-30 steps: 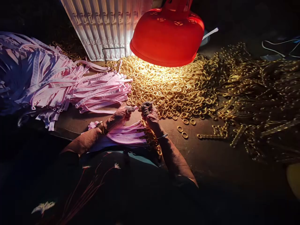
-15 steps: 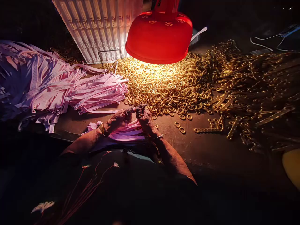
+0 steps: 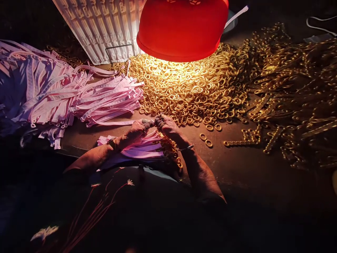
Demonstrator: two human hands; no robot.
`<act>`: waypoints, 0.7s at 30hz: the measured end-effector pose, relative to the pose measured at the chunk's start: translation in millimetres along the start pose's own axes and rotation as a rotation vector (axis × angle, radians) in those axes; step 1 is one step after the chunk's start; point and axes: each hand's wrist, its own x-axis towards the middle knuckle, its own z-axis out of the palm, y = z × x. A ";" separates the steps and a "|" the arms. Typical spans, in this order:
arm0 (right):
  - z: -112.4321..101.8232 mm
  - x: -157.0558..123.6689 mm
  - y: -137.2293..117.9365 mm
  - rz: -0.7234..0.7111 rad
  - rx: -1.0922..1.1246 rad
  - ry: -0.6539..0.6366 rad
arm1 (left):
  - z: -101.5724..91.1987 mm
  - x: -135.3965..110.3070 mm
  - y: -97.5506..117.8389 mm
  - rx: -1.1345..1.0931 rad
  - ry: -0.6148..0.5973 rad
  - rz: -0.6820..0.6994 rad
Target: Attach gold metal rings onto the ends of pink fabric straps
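Observation:
My left hand and my right hand meet fingertip to fingertip at the near edge of a big heap of gold rings. Both are pinched closed. The left hand pinches the end of a pink strip; the right hand pinches something small that I cannot make out, perhaps a ring. Under both wrists lies a small bundle of pink strips, with a string of gold rings hanging by the right wrist.
A red lamp shade hangs over the rings. A large pile of pink strips spreads to the left, and a white ribbed panel stands behind. Chains of linked gold rings cover the right. Two loose rings lie nearby.
Both hands stay pinched together at the edge of the ring heap, with only small finger shifts. The view has shifted slightly, bringing the lamp closer to the top edge.

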 end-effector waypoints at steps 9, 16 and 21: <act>1.6 -1.9 -9.2 -0.033 -0.104 0.073 | -4.3 6.1 -4.9 0.100 0.045 0.042; 18.8 -30.2 -23.6 -0.144 -0.262 0.293 | 0.9 -8.0 32.8 0.410 -0.043 -0.057; 20.1 -79.3 -50.0 -0.131 -0.367 0.077 | -3.7 -33.0 61.4 0.590 -0.251 -0.029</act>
